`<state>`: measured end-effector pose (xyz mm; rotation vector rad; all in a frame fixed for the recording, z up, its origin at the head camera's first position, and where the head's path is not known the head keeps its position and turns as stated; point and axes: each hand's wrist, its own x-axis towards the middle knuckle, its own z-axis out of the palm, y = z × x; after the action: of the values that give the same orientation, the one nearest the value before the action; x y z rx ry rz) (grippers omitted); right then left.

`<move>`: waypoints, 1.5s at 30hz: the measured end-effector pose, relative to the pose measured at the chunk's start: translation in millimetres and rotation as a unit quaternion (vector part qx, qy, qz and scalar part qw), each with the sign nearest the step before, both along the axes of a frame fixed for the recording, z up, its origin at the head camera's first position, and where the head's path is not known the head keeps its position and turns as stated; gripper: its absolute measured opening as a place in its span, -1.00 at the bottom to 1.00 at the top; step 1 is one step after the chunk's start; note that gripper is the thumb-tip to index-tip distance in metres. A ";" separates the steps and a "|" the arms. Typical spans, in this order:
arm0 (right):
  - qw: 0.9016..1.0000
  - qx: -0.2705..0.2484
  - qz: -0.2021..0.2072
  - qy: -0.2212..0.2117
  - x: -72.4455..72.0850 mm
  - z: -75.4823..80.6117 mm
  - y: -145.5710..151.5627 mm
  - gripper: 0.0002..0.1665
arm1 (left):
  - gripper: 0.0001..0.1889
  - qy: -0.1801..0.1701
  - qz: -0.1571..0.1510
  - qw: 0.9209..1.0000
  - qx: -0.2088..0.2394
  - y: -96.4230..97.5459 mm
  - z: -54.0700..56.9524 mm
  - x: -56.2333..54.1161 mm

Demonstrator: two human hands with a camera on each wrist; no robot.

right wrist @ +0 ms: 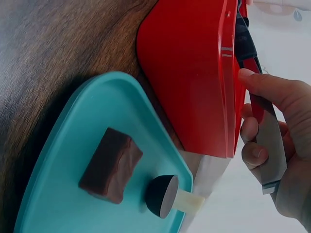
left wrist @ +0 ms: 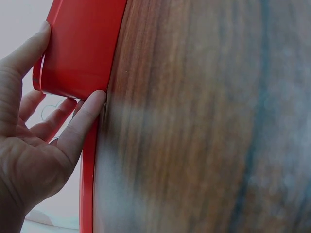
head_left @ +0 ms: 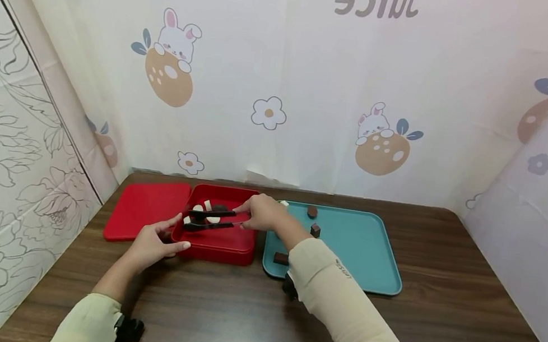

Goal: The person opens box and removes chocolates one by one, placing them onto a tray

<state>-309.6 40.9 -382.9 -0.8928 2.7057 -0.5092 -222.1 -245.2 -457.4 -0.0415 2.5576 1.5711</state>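
Note:
My right hand (head_left: 264, 213) grips a pair of tongs (right wrist: 269, 141) with metal handles and black ends. The black ends reach into a red box (head_left: 223, 254) toward its left side, and a small white piece (head_left: 187, 220) shows between their tips. Several white pieces and a dark brown one (head_left: 219, 208) lie in the box around the tongs. At the box's front left corner is my left hand (head_left: 150, 244), its thumb against the front wall and fingers along the left side. In the left wrist view its fairly straight fingers (left wrist: 85, 121) touch the red wall.
A flat red lid (head_left: 148, 207) lies left of the box. The teal tray (head_left: 356, 248) on the right bears a brown block (right wrist: 111, 165), a dark domed piece (right wrist: 160, 196), a cream piece (right wrist: 189, 201) and other brown pieces. A patterned curtain (head_left: 301, 157) stands behind the table.

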 end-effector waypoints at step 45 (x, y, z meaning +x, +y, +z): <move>0.995 -0.051 0.058 0.063 23.0 5.3 55.5 -0.59 | -0.03 -0.002 0.002 1.000 -0.004 2.0 2.1 3.8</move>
<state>-286.6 96.3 -377.7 -1.1381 2.7378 -0.5907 -218.3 -243.1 -455.2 -0.0517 2.5626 1.5594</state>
